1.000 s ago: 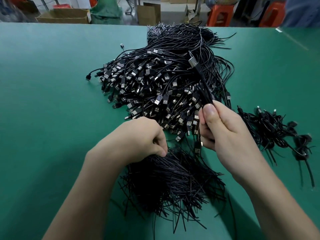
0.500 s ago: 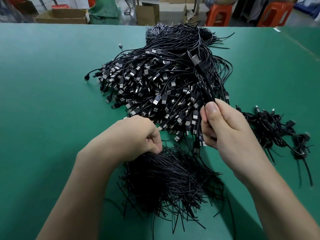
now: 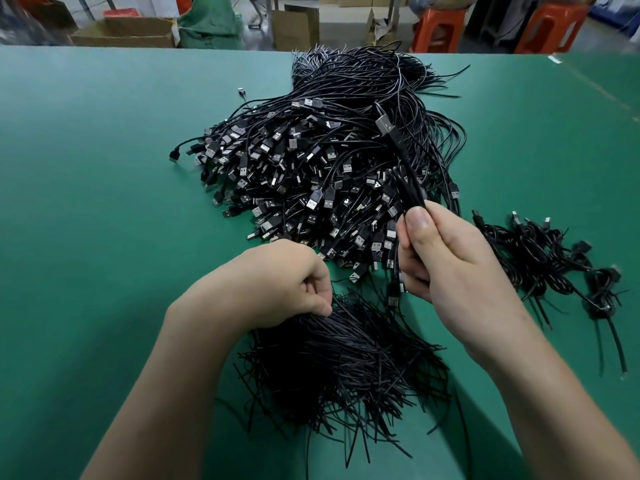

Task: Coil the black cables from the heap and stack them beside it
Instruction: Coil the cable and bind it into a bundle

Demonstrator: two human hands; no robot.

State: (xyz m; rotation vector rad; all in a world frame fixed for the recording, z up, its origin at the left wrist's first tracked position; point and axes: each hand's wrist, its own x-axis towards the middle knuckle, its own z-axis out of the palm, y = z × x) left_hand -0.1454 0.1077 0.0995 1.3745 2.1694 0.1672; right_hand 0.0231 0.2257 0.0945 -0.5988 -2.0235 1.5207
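Now my right hand [image 3: 450, 268] grips a folded cable [image 3: 403, 168] above the heap [image 3: 311, 174], while my left hand [image 3: 277, 282] pinches a tie from the tie pile [image 3: 346, 362]. Next I judge the tie must wrap the coil tightly before it goes to the stack [image 3: 547, 258].

Two bare forearms come up from the bottom edge, and there's no sleeve on either one, no watch, no band, no glove. The left hand [image 3: 287, 282] shows its back and knuckles, plain, no ring to be seen. The right hand [image 3: 446, 268] shows a thumb with a short, trimmed, unpainted nail, broad and squarish at the tip. Fingers on both are uncovered. Wrists are bare too, nothing tied or strapped around them. Both forearms run out of frame before the elbow.
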